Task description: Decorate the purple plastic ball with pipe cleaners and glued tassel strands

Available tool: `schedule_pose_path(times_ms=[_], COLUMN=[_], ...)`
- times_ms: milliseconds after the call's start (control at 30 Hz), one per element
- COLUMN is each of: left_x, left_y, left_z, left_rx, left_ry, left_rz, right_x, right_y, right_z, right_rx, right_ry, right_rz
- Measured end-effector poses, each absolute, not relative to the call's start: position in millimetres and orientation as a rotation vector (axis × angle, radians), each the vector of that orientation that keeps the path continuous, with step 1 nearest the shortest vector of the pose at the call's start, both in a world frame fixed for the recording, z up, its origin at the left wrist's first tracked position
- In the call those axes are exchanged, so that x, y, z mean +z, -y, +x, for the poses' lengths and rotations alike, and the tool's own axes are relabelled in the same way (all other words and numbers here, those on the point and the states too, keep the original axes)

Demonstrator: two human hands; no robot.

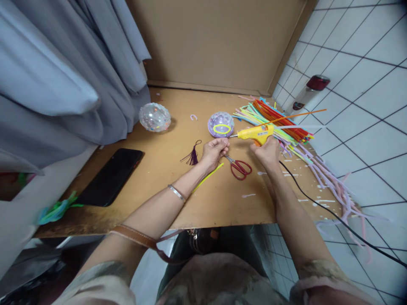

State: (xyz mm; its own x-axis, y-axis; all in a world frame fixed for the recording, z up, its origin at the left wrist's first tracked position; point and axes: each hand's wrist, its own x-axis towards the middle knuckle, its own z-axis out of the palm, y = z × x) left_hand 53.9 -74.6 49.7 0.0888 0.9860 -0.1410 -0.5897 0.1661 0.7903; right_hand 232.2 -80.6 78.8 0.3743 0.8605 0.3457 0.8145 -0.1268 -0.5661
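My right hand [266, 151] is wrapped round the handle of a yellow glue gun [259, 134], its nozzle pointing left. Close to the nozzle tip, my left hand [216, 151] has its fingers pinched together; whatever they hold is too small to make out. Just beyond the fingertips sits a lilac dome [220, 118] with a yellow ring [221, 128] on its near side. Red-handled scissors [241, 169] lie between my hands. A yellow-green stem [208, 178] runs beside my left forearm, and a dark purple tassel [192, 156] lies left of that hand.
A clear speckled dome [155, 117] and a black phone [111, 177] are on the left of the table [203, 212]. Coloured pipe cleaners [280, 120] are heaped at right, beside a black cable [318, 204]. A red-lidded jar [310, 93] stands against the tiles.
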Motion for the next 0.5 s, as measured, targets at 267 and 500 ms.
schedule_pose_path(times_ms=[267, 500], left_x=[50.5, 51.0], left_y=[74.5, 75.1], left_z=[52.9, 53.3], left_rx=[1.304, 1.312], left_ry=[-0.78, -0.771], left_rz=[0.635, 0.648], right_x=[80.8, 79.7], right_y=[81.0, 80.4], right_z=[230.7, 230.3], right_rx=[0.093, 0.099], right_ry=[1.456, 1.471], right_rz=[-1.98, -1.966])
